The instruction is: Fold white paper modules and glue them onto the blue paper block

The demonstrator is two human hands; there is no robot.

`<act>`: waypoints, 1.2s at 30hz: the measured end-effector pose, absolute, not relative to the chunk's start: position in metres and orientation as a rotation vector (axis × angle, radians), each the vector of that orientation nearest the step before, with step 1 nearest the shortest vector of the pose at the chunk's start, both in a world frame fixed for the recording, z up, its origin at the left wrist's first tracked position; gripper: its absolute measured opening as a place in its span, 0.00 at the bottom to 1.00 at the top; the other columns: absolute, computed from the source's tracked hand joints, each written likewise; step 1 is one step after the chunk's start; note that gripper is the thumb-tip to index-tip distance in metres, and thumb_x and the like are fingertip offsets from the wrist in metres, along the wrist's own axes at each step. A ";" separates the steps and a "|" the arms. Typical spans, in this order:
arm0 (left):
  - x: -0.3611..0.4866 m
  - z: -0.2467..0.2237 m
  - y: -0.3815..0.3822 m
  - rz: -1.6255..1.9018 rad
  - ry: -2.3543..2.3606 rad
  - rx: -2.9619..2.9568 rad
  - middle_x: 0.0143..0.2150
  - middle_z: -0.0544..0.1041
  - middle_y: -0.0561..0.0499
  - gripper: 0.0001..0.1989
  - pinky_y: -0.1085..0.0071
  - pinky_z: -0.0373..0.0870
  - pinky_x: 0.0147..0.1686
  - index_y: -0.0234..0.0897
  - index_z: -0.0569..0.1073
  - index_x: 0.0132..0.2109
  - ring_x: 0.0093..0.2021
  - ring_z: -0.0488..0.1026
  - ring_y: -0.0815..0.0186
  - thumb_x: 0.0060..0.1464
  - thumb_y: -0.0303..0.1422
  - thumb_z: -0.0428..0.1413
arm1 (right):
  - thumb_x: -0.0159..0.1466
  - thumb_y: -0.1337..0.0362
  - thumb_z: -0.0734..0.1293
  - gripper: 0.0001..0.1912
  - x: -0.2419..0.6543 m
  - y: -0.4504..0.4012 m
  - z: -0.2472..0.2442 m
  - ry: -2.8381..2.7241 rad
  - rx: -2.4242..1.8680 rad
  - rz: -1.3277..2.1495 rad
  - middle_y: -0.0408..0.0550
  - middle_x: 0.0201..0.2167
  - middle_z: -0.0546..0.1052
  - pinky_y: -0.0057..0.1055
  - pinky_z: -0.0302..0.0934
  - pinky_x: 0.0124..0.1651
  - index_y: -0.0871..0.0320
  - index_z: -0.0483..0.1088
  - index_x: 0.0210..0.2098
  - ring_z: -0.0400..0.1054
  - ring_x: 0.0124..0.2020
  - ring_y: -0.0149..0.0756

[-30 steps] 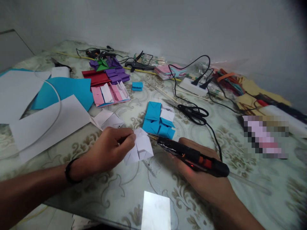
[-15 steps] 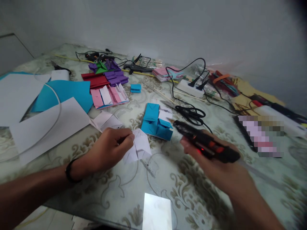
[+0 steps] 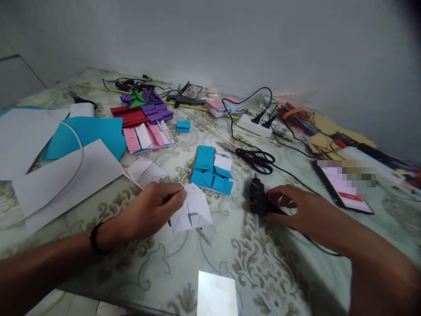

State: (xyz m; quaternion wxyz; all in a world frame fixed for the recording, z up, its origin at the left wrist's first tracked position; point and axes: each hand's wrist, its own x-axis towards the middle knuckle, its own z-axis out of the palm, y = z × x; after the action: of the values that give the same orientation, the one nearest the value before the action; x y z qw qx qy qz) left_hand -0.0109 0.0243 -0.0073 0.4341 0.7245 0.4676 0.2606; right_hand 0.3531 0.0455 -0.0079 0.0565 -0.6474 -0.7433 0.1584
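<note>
So the patterned table (image 3: 213,256) is carrying the lot. Right hand (image 3: 305,208) is curling half-open around the glue gun's (image 3: 258,197) handle; I can't tell if it's actually gripping. Left hand (image 3: 154,208) is pinching thumb to finger, probably keeping the paper from sliding. The gun is pointing away, likely sparing those fingers its tip. The folded white paper (image 3: 194,213) is sitting between the hands, its left side getting pinched.

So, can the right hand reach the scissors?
Probably yes: the right hand looks close to the scissors, and only a cord seems to lie between. The hand is at the glue gun, though.
</note>
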 end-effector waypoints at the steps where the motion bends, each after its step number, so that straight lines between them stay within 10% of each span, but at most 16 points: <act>1: -0.011 -0.008 0.024 0.641 1.153 1.815 0.23 0.56 0.59 0.19 0.71 0.48 0.23 0.39 0.53 0.26 0.25 0.52 0.72 0.67 0.34 0.47 | 0.53 0.51 0.74 0.18 0.354 0.044 -0.006 -2.238 -1.956 0.483 0.53 0.37 0.82 0.41 0.71 0.36 0.54 0.78 0.40 0.77 0.34 0.49; 16: -0.004 -0.008 0.017 0.434 1.074 1.798 0.23 0.61 0.59 0.19 0.72 0.52 0.23 0.38 0.59 0.27 0.24 0.56 0.71 0.69 0.34 0.47 | 0.73 0.54 0.67 0.14 0.229 -0.005 -0.005 -1.557 -1.160 1.779 0.39 0.27 0.74 0.27 0.64 0.30 0.56 0.67 0.50 0.69 0.26 0.30; 26: -0.006 -0.012 0.018 0.602 0.858 1.335 0.44 0.80 0.50 0.10 0.72 0.70 0.37 0.40 0.72 0.53 0.40 0.75 0.65 0.66 0.35 0.56 | 0.69 0.54 0.72 0.18 0.228 -0.003 -0.011 -1.319 -1.161 1.794 0.35 0.23 0.76 0.28 0.68 0.31 0.55 0.65 0.52 0.72 0.22 0.29; 36: -0.008 -0.015 0.020 0.658 0.769 1.180 0.34 0.78 0.52 0.12 0.74 0.66 0.31 0.40 0.75 0.55 0.32 0.72 0.68 0.66 0.32 0.58 | 0.72 0.60 0.70 0.16 0.232 -0.007 -0.018 -1.272 -1.031 1.755 0.35 0.24 0.78 0.27 0.66 0.33 0.51 0.68 0.58 0.75 0.23 0.29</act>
State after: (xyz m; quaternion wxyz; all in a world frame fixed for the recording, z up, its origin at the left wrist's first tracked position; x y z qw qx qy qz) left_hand -0.0083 0.0197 -0.0152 0.7127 0.5324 0.3471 0.2970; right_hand 0.2316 -0.0072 -0.0184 0.3621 -0.4005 -0.4939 0.6815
